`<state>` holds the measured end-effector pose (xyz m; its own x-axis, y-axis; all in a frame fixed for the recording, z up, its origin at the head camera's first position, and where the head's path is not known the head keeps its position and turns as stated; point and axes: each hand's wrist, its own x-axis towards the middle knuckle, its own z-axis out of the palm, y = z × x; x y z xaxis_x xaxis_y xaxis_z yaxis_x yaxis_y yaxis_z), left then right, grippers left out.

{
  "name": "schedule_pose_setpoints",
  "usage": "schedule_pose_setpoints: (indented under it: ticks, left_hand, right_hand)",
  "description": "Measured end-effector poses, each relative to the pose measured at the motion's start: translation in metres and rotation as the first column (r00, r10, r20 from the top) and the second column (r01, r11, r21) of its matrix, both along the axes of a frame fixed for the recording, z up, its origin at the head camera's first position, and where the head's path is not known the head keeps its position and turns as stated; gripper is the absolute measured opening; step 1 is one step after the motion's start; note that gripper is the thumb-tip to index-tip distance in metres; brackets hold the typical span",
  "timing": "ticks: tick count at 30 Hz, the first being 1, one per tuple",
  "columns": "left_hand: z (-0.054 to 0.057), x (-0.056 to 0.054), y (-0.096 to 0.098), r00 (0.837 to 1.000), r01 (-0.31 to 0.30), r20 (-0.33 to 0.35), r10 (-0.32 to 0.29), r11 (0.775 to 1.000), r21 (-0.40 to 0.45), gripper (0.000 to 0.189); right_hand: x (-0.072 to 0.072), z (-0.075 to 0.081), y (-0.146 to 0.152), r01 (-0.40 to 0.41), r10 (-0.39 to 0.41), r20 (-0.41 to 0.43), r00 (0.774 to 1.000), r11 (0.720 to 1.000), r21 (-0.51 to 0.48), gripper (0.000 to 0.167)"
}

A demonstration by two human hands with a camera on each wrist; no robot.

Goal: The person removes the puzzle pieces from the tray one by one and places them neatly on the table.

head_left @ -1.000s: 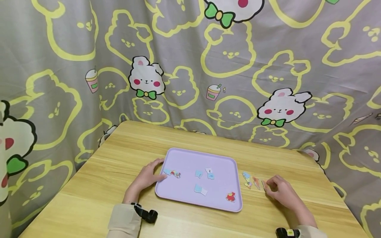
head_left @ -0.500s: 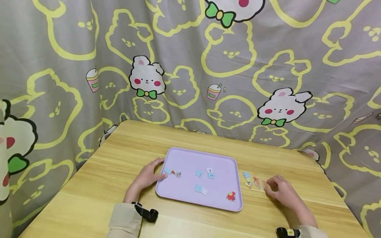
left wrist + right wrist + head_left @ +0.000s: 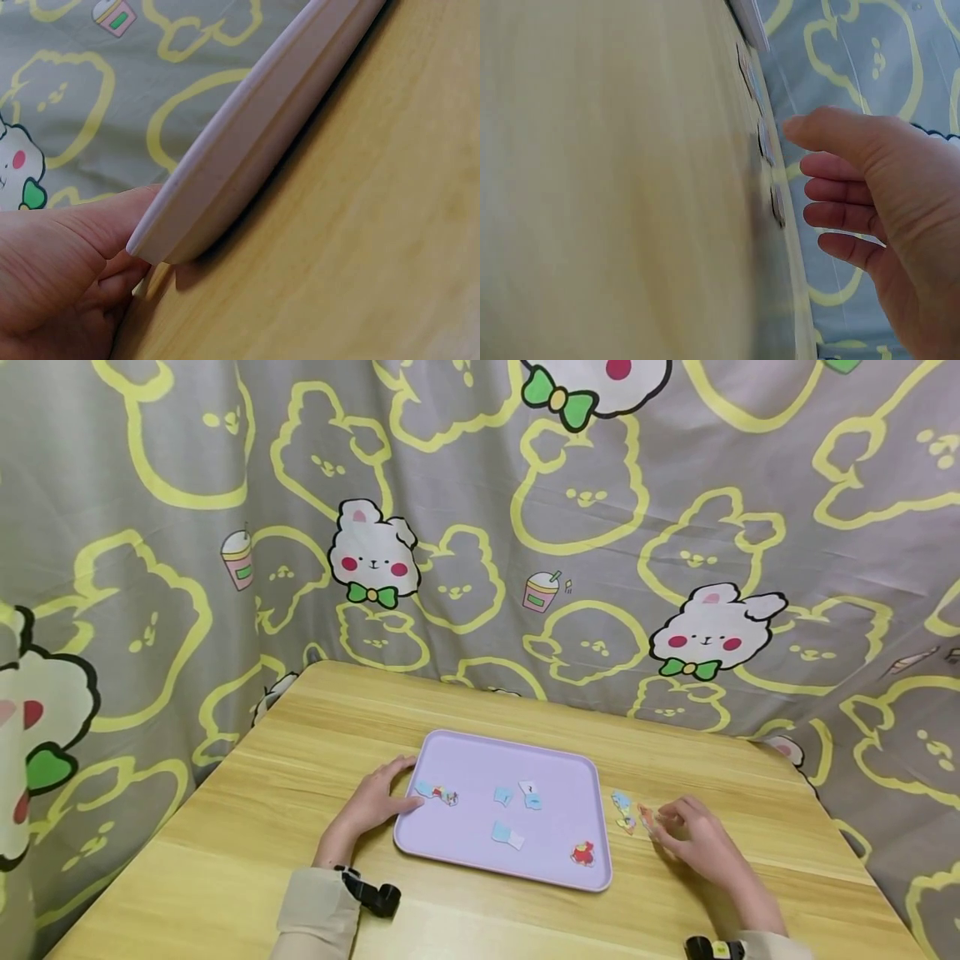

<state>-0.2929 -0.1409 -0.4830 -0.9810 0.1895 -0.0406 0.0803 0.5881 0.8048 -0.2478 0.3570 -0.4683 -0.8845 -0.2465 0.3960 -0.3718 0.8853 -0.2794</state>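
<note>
A lilac tray (image 3: 465,752) lies on the table, and my left hand (image 3: 377,802) holds its left edge, thumb over the rim (image 3: 225,127) and fingers outside. On the tray are cut-out puzzle pieces: a joined blue and red strip (image 3: 442,793), light blue and white pieces (image 3: 508,835), and a red piece (image 3: 583,853). My right hand (image 3: 697,839) hovers right of the tray with thumb and fingers apart, holding nothing. Close to its fingertips lies an orange puzzle piece (image 3: 645,817). The right wrist view shows another flat piece (image 3: 778,206) beneath the fingers; in the head view the hand hides it.
Between tray and right hand lie a blue piece (image 3: 621,801) and a yellowish piece (image 3: 626,823). The wooden table (image 3: 360,710) meets a grey curtain (image 3: 465,485) printed with rabbits at the back and sides. Each wrist wears a black camera (image 3: 378,900).
My right hand has let go of the piece at the right end of the row and shifted left to the orange piece. The left hand stays on the tray.
</note>
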Motion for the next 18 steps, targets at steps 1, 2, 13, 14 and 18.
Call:
schedule_pose_setpoints:
  ticks: [1,2,13,14,18]
  left_hand:
    - [0.000,0.000,0.000,1.000,-0.001,0.002,0.001,1.000,0.001,0.069]
    - [0.000,0.000,0.000,1.000,-0.002,0.003,0.002,1.000,0.001,0.069]
    - [-0.001,0.001,0.001,1.000,0.003,-0.009,-0.003,1.000,-0.021,0.070]
    - [-0.001,0.001,0.001,1.000,0.004,-0.009,-0.004,1.000,-0.020,0.070]
    - [-0.001,0.001,0.001,1.000,0.005,-0.020,-0.005,1.000,-0.005,0.070]
  right_hand:
    - [0.000,0.000,-0.003,-0.014,0.014,-0.016,1.000,1.000,-0.005,0.019]
    - [-0.001,0.000,-0.006,-0.024,0.023,-0.035,0.999,1.000,-0.008,0.019]
    - [-0.007,-0.001,-0.043,-0.095,0.093,-0.052,0.994,0.995,-0.036,0.025]
    - [-0.008,-0.001,-0.047,-0.104,0.102,-0.055,0.993,0.994,-0.035,0.026]
    - [-0.012,-0.001,-0.059,-0.139,0.137,-0.073,0.988,0.990,-0.023,0.027]
